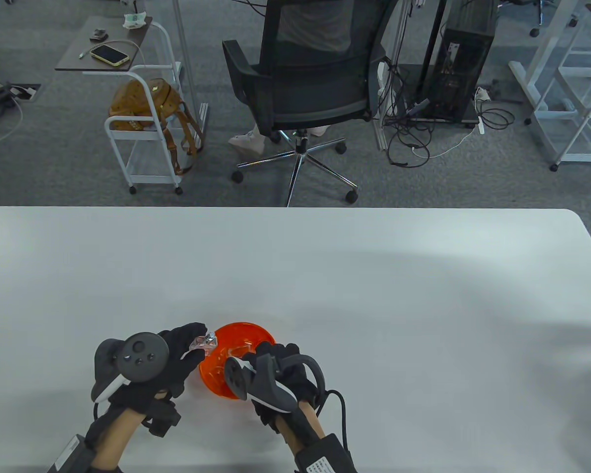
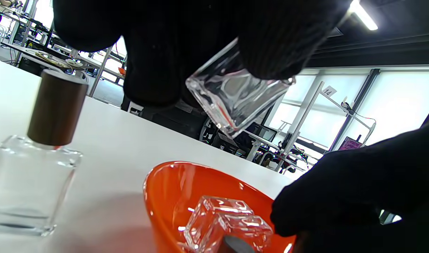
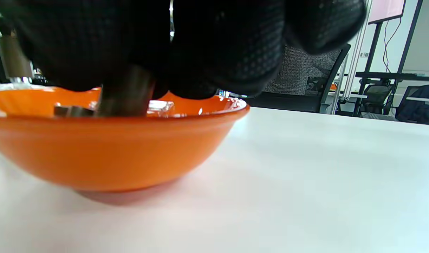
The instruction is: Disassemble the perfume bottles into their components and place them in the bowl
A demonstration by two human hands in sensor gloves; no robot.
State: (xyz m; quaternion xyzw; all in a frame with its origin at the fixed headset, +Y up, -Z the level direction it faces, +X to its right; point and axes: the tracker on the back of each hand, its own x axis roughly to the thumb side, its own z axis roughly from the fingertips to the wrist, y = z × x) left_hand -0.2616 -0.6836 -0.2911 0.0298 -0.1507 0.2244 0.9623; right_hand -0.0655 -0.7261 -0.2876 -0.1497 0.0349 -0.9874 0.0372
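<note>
My left hand [image 1: 180, 352] pinches a small clear glass perfume bottle [image 1: 204, 344] and holds it tilted just above the left rim of the orange bowl [image 1: 248, 332]. The left wrist view shows that bottle [image 2: 235, 98] between the gloved fingers [image 2: 154, 70]. My right hand [image 1: 268, 362] reaches into the bowl's near side. In the right wrist view its fingers [image 3: 214, 52] hold a dark cylindrical cap [image 3: 126, 93] over the bowl [image 3: 112, 151]. A clear glass piece [image 2: 225, 225] lies in the bowl. A second bottle with a brown cap [image 2: 35, 175] stands left of the bowl.
The white table [image 1: 374, 295] stretches far to the right and back. Beyond its far edge are a black office chair [image 1: 305, 84] and a white cart [image 1: 147, 128] on the floor. A small flat dark part [image 3: 73, 110] also lies in the bowl.
</note>
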